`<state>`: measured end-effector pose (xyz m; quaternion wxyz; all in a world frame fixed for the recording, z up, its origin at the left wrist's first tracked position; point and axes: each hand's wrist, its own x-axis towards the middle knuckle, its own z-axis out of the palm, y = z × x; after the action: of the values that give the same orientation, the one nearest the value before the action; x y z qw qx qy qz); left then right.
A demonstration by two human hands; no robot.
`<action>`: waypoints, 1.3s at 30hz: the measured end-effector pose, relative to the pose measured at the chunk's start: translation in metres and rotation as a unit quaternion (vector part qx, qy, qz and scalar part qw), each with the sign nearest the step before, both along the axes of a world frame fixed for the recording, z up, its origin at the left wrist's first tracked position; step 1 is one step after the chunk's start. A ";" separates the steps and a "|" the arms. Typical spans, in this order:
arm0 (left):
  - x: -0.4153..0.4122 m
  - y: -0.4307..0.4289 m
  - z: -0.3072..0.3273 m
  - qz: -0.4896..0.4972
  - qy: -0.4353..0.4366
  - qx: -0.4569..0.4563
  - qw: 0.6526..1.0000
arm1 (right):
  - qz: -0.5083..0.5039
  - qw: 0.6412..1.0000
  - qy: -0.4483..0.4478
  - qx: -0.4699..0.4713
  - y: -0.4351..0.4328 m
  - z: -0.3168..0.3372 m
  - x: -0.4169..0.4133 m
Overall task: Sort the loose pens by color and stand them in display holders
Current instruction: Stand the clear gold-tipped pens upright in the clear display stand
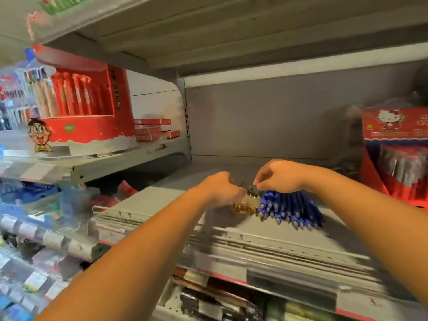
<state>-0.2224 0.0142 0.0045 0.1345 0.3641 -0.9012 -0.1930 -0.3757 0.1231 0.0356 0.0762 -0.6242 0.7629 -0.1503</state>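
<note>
A heap of blue pens [292, 210] lies on the grey shelf [176, 205], tips toward me. Just left of it a small cluster of clear, gold-tipped pens [247, 203] sits under my hands. My left hand [222, 189] is closed on the left side of that cluster. My right hand [278, 176] hovers over the blue heap's left end, fingers pinched on the top of the clear pens. A red display holder [85, 112] full of red pens stands on the shelf to the upper left. The picture is blurred.
Flat red boxes [155, 129] are stacked beside the red holder. A red cartoon-cat display box [398, 144] with packaged pens stands at the right. A shelf board hangs overhead. Lower shelves at left and below hold blurred stationery packs [220, 297].
</note>
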 end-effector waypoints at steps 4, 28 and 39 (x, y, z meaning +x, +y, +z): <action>-0.032 -0.025 0.000 -0.017 -0.050 0.026 0.998 | 0.011 0.989 0.074 0.131 -0.029 0.004 -0.009; -0.064 -0.059 0.016 -0.193 -0.253 0.126 0.940 | -0.165 0.972 0.032 0.165 -0.058 -0.012 0.001; -0.065 -0.051 0.016 -0.192 -0.245 0.133 0.941 | -0.180 0.965 0.066 0.181 -0.060 -0.022 -0.003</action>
<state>-0.2877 -0.0363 0.0204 -0.1802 0.2347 -0.9250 -0.2382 -0.3783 0.0628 0.0134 0.1090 -0.4609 0.8805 0.0205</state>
